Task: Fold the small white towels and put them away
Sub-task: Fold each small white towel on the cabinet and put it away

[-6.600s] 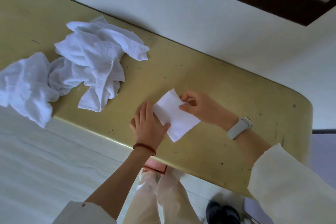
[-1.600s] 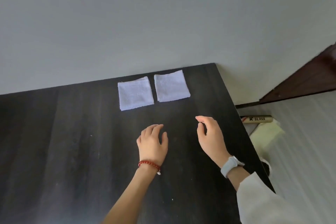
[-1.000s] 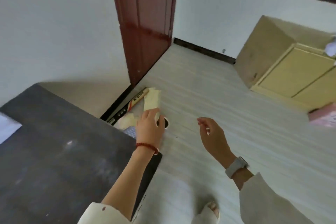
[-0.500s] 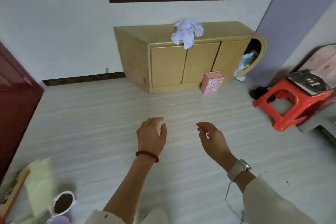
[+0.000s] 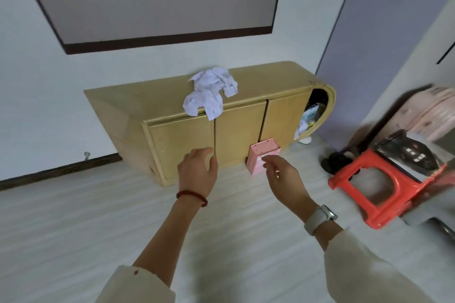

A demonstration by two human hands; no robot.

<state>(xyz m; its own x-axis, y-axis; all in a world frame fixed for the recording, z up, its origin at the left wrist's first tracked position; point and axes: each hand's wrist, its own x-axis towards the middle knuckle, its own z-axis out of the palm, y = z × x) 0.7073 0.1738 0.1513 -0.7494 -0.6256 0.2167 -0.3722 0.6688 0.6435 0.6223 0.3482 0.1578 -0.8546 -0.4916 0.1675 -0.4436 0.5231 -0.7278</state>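
A crumpled heap of small white towels [image 5: 210,91] lies on top of the low yellow cabinet [image 5: 236,128] against the far wall, and part of it hangs over the front edge. My left hand [image 5: 197,171] and my right hand [image 5: 283,179] are held out in front of me over the floor, well short of the cabinet. Both hands hold nothing and their fingers are loosely relaxed.
A pink box [image 5: 262,158] stands on the floor against the cabinet front. A red plastic stool [image 5: 379,187] with a dark item on it stands at the right, dark shoes [image 5: 336,161] beside it. Pale floor lies between me and the cabinet.
The view has swung from the black table with two folded towels round to the cabinet. The cabinet is now nearer and larger. Both hands stay empty in front of me.
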